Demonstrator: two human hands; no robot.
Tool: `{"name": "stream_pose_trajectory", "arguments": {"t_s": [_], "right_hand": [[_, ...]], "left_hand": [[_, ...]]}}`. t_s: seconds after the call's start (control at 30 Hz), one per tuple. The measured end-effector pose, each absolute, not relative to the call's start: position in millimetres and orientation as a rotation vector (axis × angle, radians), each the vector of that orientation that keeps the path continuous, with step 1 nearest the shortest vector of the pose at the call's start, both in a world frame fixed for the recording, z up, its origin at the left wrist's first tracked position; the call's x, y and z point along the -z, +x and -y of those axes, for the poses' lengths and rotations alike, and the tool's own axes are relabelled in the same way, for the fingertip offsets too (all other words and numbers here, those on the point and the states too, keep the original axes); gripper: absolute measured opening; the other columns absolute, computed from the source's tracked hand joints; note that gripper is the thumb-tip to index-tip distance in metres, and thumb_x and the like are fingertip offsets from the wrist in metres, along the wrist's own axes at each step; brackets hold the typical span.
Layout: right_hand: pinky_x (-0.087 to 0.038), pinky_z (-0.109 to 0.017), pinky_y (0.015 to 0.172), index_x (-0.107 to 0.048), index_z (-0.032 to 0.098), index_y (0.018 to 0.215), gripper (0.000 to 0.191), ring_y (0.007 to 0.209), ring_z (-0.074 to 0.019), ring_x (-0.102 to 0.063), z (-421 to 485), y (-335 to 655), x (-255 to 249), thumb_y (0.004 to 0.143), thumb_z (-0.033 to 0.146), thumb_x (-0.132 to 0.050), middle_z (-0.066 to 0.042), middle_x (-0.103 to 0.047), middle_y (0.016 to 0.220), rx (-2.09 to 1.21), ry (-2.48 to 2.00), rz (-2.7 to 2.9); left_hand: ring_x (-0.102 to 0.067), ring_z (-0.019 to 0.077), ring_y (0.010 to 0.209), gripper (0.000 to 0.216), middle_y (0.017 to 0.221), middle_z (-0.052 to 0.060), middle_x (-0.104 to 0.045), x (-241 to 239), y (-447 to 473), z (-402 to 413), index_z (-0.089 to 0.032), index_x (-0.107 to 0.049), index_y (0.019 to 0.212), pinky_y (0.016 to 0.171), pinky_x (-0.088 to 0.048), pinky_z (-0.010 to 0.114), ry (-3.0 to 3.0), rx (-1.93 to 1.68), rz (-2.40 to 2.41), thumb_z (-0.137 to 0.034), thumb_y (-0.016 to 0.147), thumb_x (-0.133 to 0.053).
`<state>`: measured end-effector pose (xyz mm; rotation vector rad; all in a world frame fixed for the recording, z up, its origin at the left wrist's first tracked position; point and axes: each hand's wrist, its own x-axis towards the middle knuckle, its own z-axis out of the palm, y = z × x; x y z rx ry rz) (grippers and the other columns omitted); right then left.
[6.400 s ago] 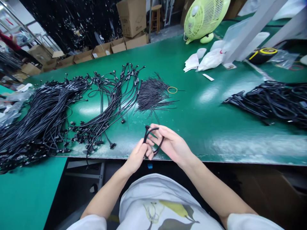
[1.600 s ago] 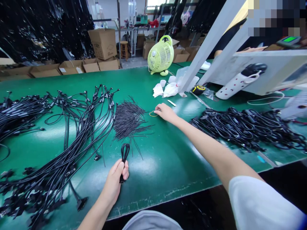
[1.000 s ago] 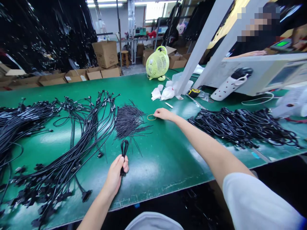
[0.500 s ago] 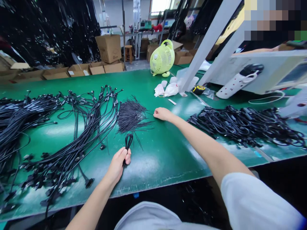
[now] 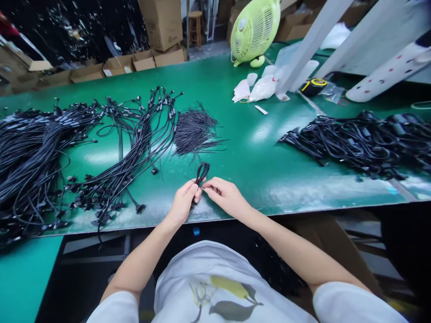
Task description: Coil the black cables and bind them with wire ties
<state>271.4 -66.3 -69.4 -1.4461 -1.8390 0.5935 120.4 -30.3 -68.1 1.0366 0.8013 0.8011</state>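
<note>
A black cable (image 5: 202, 171), folded into a small looped bundle, stands up out of my left hand (image 5: 183, 201), whose fingers are wrapped round it. My right hand (image 5: 226, 195) is right beside it, thumb and fingertips pinching a thin black twist tie that lies against the bundle. Most of the tie is hidden by the fingers. Just beyond both hands, a pile of loose black twist ties (image 5: 193, 131) lies on the green table (image 5: 256, 166). To its left are long unfolded cables (image 5: 143, 134) with plugs at their ends.
Another heap of long cables (image 5: 37, 157) is at the far left. On the right lies a heap of bundled cables (image 5: 357, 141). Farther back are a green fan (image 5: 256, 31), white bags (image 5: 264, 87), a tape measure (image 5: 313, 86) and a slanted white post (image 5: 308, 49).
My right hand has come from beside the twist-tie pile to the cable bundle in my left hand. The bundle is nearer my body, and the camera has tilted down.
</note>
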Motion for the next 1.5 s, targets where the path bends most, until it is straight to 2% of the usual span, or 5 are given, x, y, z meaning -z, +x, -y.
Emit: {"name": "stream_pose_trajectory", "arguments": {"t_s": [0.23,0.73,1.1,1.3,1.5], "right_hand": [[-0.04,-0.033,0.072,-0.064,0.01,0.095,0.028,0.089,-0.0189,-0.055,57,277,45,0.093,0.008,-0.036,-0.012,-0.063,0.102,0.728,-0.81,2.561],[-0.028,-0.034,0.054,-0.066,0.014,0.076,0.035,0.058,-0.0188,-0.043,64,254,15,0.081,0.004,-0.033,-0.009,-0.054,0.068,1.223,-0.604,3.095],[-0.034,-0.026,0.063,-0.06,0.015,0.077,0.027,0.071,-0.0157,-0.057,32,257,16,0.09,0.021,-0.038,-0.008,-0.065,0.079,-0.456,-1.569,2.38],[-0.017,-0.023,0.045,-0.044,0.019,0.062,0.038,0.044,-0.0074,-0.017,36,254,38,0.082,0.051,-0.047,0.008,-0.025,0.049,-1.616,-1.22,1.421],[-0.032,-0.024,0.057,-0.051,0.018,0.061,0.036,0.058,-0.0114,-0.043,42,273,22,0.088,0.041,-0.046,0.001,-0.05,0.06,-0.948,-1.28,1.657]], "left_hand": [[-0.059,0.0202,0.097,0.032,0.095,0.006,-0.069,66,104,31,-0.021,-0.067,0.113,0.093,-0.042,0.033,1.761,-0.838,-1.01,-0.021,0.088,-0.047],[-0.029,0.0072,0.049,0.018,0.051,-0.006,-0.038,56,108,32,-0.015,-0.055,0.066,0.051,-0.021,0.023,1.19,-0.512,-0.893,-0.032,0.073,-0.057],[-0.052,0.0215,0.114,0.041,0.124,0.008,-0.061,53,116,36,-0.02,-0.059,0.124,0.098,-0.038,0.031,1.133,-0.907,-1.0,-0.039,0.09,-0.048],[-0.048,0.0242,0.11,0.053,0.11,0.01,-0.06,39,96,35,-0.021,-0.072,0.101,0.101,-0.034,0.038,1.694,-1.065,-0.9,-0.056,0.093,-0.033],[-0.051,0.0205,0.083,0.064,0.082,0.007,-0.06,51,83,38,-0.019,-0.072,0.083,0.084,-0.039,0.035,1.796,-0.74,-0.886,-0.058,0.095,-0.022]]}}
